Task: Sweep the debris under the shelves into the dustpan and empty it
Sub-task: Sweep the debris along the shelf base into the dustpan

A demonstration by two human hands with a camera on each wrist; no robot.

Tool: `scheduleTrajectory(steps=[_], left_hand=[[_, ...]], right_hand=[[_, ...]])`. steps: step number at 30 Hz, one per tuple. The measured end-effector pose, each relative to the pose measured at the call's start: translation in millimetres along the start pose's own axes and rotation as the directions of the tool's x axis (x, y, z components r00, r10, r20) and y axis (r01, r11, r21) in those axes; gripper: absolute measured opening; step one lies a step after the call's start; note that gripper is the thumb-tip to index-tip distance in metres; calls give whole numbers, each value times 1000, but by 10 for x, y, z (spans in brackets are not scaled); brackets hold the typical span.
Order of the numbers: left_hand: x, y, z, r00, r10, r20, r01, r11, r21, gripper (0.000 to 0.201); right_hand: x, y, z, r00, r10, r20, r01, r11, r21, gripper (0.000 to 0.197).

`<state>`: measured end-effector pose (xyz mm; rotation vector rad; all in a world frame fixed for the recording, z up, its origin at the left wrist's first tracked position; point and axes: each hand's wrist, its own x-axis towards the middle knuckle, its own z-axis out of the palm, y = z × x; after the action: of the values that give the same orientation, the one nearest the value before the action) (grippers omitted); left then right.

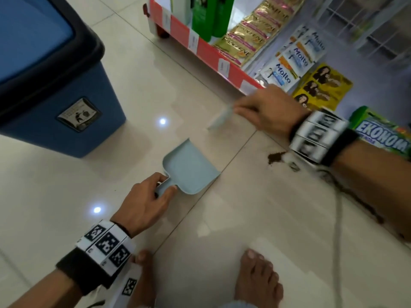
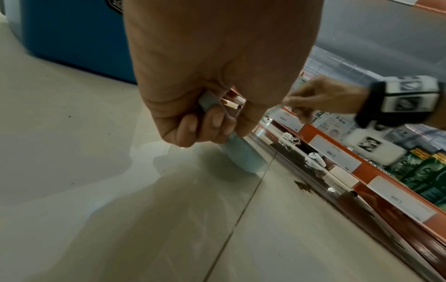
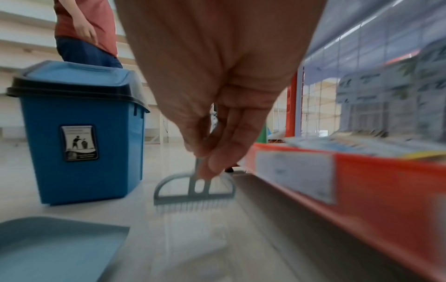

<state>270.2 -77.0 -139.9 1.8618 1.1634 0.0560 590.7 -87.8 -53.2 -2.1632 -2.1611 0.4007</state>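
Observation:
A pale blue dustpan lies flat on the tiled floor, its handle gripped by my left hand; the same grip shows in the left wrist view, dustpan, left hand. My right hand pinches the handle of a small pale blue brush, blurred, just above the floor beside the shelf edge. In the right wrist view the brush hangs bristles down from my right hand, with the dustpan at lower left. Dark brown debris lies by the shelf base, also debris.
A blue bin with a black swing lid stands at upper left, also bin. A red-edged low shelf full of packets runs along the right. My bare feet are at the bottom. Another person stands behind the bin.

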Motion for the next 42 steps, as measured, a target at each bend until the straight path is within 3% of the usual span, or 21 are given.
scheduleTrajectory(steps=[3, 6, 9, 13, 17, 20, 22, 27, 32, 36, 39, 42], left_hand=[[22, 60, 23, 999, 30, 12, -30, 1000, 8, 25], [18, 67, 43, 999, 34, 16, -34, 999, 4, 23], [1, 32, 47, 999, 36, 19, -36, 999, -12, 19], [98, -3, 80, 999, 39, 31, -39, 999, -7, 17], [306, 93, 161, 996, 66, 63, -66, 998, -3, 18], [451, 246, 267, 988, 118, 98, -120, 993, 8, 17], [525, 342, 327, 982, 149, 116, -152, 988, 16, 14], [618, 402, 401, 971, 179, 160, -183, 983, 12, 12], [659, 330, 427, 970, 176, 169, -178, 984, -5, 11], [684, 287, 488, 970, 160, 181, -159, 987, -20, 12], [645, 293, 555, 966, 166, 198, -162, 986, -35, 12], [555, 269, 578, 963, 174, 205, -170, 985, -36, 14]], right_hand=[[503, -253, 124, 997, -38, -65, 44, 995, 86, 29], [707, -281, 299, 999, 45, 16, -44, 997, -64, 29], [400, -117, 372, 989, 115, 90, -101, 984, -147, 31], [-426, 306, 302, 944, 278, 178, -237, 946, -222, 29], [-1010, 487, 152, 923, 364, 125, -347, 928, -133, 35], [-1009, 363, 145, 940, 332, -81, -334, 943, -6, 39], [-807, 264, 192, 930, 344, -129, -347, 938, 0, 38], [-307, 176, 482, 899, 435, -60, -434, 862, -261, 30], [-703, 231, 485, 858, 512, 35, -492, 841, -223, 28], [-1204, 183, 296, 863, 489, 124, -451, 858, -246, 29], [-1211, 155, 156, 902, 428, 61, -406, 886, -225, 33], [-939, 143, 119, 921, 388, -37, -389, 920, -40, 37]])
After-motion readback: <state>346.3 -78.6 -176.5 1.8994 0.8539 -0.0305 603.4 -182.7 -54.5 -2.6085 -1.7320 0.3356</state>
